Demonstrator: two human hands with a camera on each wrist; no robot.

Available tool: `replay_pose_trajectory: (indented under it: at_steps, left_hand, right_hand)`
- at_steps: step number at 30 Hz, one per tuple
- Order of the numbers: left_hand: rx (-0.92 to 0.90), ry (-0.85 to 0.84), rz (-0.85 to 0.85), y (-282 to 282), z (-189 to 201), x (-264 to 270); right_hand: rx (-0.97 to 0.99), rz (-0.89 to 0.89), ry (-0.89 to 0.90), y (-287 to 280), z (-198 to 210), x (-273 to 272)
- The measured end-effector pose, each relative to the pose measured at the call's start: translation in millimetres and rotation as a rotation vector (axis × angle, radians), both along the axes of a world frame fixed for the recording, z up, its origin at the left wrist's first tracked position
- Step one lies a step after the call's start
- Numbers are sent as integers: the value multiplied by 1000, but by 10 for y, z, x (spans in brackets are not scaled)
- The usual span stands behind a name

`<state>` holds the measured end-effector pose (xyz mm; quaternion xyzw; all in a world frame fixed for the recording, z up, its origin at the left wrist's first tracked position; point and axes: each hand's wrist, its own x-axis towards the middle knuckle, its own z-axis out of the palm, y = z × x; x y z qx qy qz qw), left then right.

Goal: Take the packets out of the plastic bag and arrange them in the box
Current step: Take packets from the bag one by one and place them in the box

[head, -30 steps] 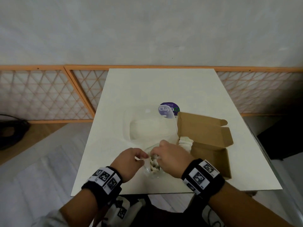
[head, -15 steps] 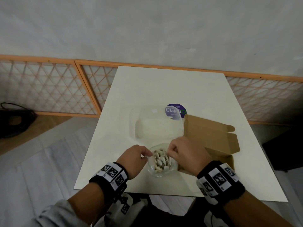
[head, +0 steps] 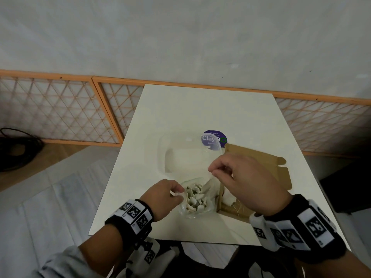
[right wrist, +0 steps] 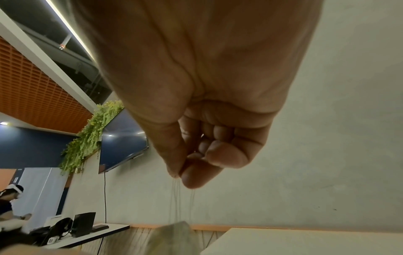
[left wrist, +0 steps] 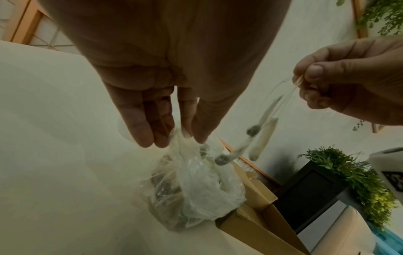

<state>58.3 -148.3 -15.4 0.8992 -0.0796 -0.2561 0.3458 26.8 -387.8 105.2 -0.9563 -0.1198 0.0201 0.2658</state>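
A clear plastic bag [head: 195,201] full of small pale packets lies on the white table [head: 200,109], close to the front edge. My left hand [head: 178,192] pinches the bag's left rim; in the left wrist view its fingertips [left wrist: 161,138] meet on the crumpled plastic [left wrist: 196,186]. My right hand [head: 212,171] hovers above the bag, pinching thin strings [right wrist: 179,198]. Two or three packets [left wrist: 263,134] dangle from them over the bag's mouth. The open brown cardboard box [head: 259,163] stands just right of the bag, partly hidden by my right hand.
A clear plastic tub [head: 186,157] sits behind the bag, with a round purple label [head: 213,139] at its far right corner. Something white [head: 228,197] lies inside the box. An orange lattice fence [head: 60,109] runs behind the table. A dark cabinet [head: 345,189] stands at right.
My right hand has risen from the bag's mouth, drawing packets up by their strings. The left hand has stayed on the bag's rim.
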Motion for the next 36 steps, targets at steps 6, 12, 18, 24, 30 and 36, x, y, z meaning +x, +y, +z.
replay_pose_trajectory:
  at_steps: [6, 12, 18, 24, 30, 36]
  left_hand:
    - [-1, -150, -72, -80, 278, -87]
    - [-262, -267, -98, -291, 611, -118]
    - [-295, -340, -61, -351, 585, -95]
    - [-388, -184, -11, -247, 602, -136]
    - [-489, -35, 16, -148, 722, -155]
    - [-548, -85, -10, -162, 838, -177]
  right_hand:
    - [78, -22, 10, -3, 62, -19]
    - [146, -22, 11, 6, 89, -18]
    - [177, -44, -9, -15, 48, -17]
    - [246, -108, -1, -56, -68, 9]
    - [319, -111, -8, -48, -85, 9]
    - [399, -179, -16, -40, -57, -34]
